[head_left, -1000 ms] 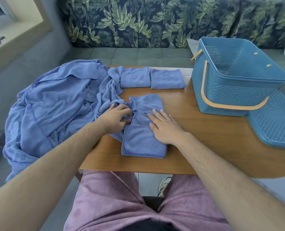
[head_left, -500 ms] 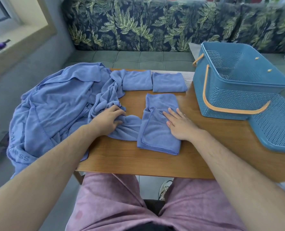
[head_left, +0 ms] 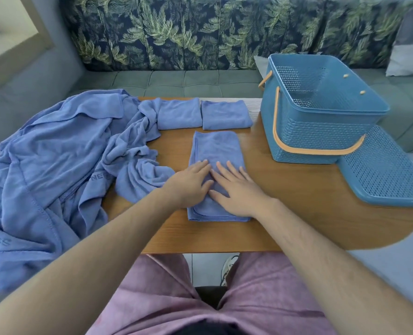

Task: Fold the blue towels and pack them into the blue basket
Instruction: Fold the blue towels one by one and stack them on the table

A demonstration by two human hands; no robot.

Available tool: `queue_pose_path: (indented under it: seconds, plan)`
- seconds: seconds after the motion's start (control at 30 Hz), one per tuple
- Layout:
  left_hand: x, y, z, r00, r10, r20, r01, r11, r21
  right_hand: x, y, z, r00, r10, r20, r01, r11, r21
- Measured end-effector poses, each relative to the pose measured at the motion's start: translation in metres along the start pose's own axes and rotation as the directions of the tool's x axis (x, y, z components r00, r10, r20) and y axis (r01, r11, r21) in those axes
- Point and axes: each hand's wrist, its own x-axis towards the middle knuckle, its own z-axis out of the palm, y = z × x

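Note:
A long folded blue towel (head_left: 215, 151) lies in the middle of the wooden table (head_left: 297, 213). My left hand (head_left: 190, 183) and my right hand (head_left: 234, 187) both press flat on its near half, fingers straight and side by side. Two smaller folded towels (head_left: 180, 114) (head_left: 226, 114) lie side by side at the far edge. A big heap of unfolded blue towels (head_left: 55, 165) covers the table's left side and hangs over it. The blue basket (head_left: 321, 131) with an orange handle stands empty at the right.
The basket's blue perforated lid (head_left: 389, 175) lies flat on the table's right end, just in front of the basket. A sofa with leaf-print cushions (head_left: 176, 32) runs behind the table. My lap in pink shorts is below the near edge.
My left hand let go of the crumpled heap and moved right onto the folded towel. The towel now lies flatter and further right, with both hands pressing on it.

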Motion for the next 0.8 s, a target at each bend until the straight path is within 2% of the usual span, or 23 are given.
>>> queue_pose_path:
  seconds: [0.1,0.17,0.23,0.3,0.4,0.53,0.6,0.67,0.8]
  plan:
    - [-0.016,-0.004,0.010,1.000,-0.018,-0.018,0.021,0.990,0.138,-0.021,0.015,0.004,0.986,-0.078,-0.149,0.087,0.995,0.053]
    - [-0.032,-0.006,0.011,0.979,0.150,-0.136,-0.130,0.981,0.143,-0.040,0.020,0.003,0.934,-0.187,-0.305,0.232,0.966,0.116]
    - [-0.050,-0.006,0.010,0.906,0.358,-0.226,-0.348,0.934,0.083,-0.058,0.026,0.002,0.899,-0.240,-0.366,0.317,0.933,0.169]
    - [-0.065,-0.007,0.012,0.874,0.426,-0.233,-0.434,0.901,0.019,-0.072,0.031,0.002,0.906,-0.252,-0.341,0.339,0.913,0.226]
    - [-0.073,-0.007,0.015,0.898,0.388,-0.205,-0.395,0.919,0.009,-0.082,0.036,0.005,0.910,-0.251,-0.330,0.336,0.912,0.235]
    - [-0.073,-0.003,0.016,0.883,0.391,-0.260,-0.380,0.920,0.093,-0.083,0.033,0.007,0.882,-0.266,-0.388,0.349,0.923,0.160]
    - [-0.075,0.001,0.014,0.896,0.371,-0.244,-0.365,0.928,0.068,-0.086,0.027,0.003,0.884,-0.249,-0.395,0.329,0.933,0.149]
    - [-0.081,0.004,0.015,0.908,0.353,-0.227,-0.359,0.933,0.014,-0.094,0.024,0.001,0.900,-0.235,-0.367,0.311,0.936,0.163]
    - [-0.096,0.007,0.022,0.877,0.424,-0.226,-0.442,0.896,-0.036,-0.114,0.027,0.010,0.919,-0.269,-0.289,0.333,0.921,0.202]
